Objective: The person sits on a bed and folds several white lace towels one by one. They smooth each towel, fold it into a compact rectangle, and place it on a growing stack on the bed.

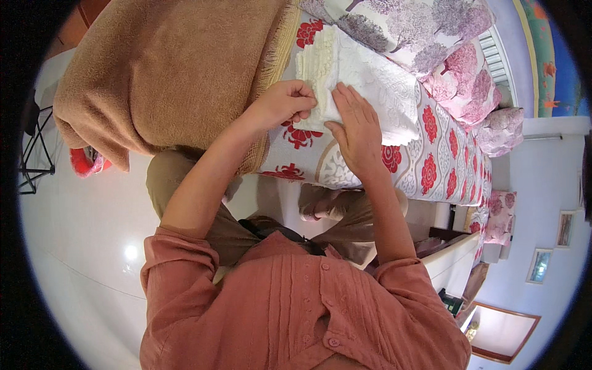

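Observation:
A folded white cloth [382,83] with a raised pattern and a ruffled, lace-like edge lies in layers on a patterned cover [404,176]. My left hand [285,103] is at the cloth's left edge, its fingers curled and pinching the border. Flat on top of the cloth rests my right hand [357,129], fingers stretched out and thumb apart. The fingertips of both hands point away from me and toward each other. Part of the cloth's near edge is hidden beneath my right hand.
A brown fringed blanket [179,74] covers the left side and hangs over the near edge. Tree-print cushions [459,80] line the far right. On the floor at left are a red object [83,161] and a black metal stand [37,151]. A white-topped table [453,265] stands at right.

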The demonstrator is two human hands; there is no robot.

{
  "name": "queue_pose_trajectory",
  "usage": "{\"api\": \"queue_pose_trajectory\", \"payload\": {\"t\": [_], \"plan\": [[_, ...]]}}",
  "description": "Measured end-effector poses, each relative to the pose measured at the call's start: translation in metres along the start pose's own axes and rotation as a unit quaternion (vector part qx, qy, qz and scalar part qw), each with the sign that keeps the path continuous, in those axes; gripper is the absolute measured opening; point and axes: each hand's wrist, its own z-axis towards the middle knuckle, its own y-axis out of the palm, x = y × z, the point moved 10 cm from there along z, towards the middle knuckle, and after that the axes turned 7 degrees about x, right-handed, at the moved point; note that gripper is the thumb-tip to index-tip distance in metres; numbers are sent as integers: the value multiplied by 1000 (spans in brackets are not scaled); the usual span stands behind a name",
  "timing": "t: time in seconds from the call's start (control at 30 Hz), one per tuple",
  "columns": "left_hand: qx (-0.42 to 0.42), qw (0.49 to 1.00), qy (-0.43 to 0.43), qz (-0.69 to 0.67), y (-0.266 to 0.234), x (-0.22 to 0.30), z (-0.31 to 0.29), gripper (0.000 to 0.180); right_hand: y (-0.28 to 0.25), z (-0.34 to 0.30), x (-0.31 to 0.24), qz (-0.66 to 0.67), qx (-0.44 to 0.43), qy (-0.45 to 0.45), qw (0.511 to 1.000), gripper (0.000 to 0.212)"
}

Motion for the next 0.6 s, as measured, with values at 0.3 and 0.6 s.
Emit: {"api": "queue_pose_trajectory", "payload": {"t": [0.3, 0.6], "plan": [[21, 999, 19, -45, -1, 13, -3, 11, -14, -4, 34, 99, 73, 104, 987, 55], [34, 997, 10, 69, -9, -11, 3, 19, -44, 9, 32, 39, 110, 52, 992, 49]]}}
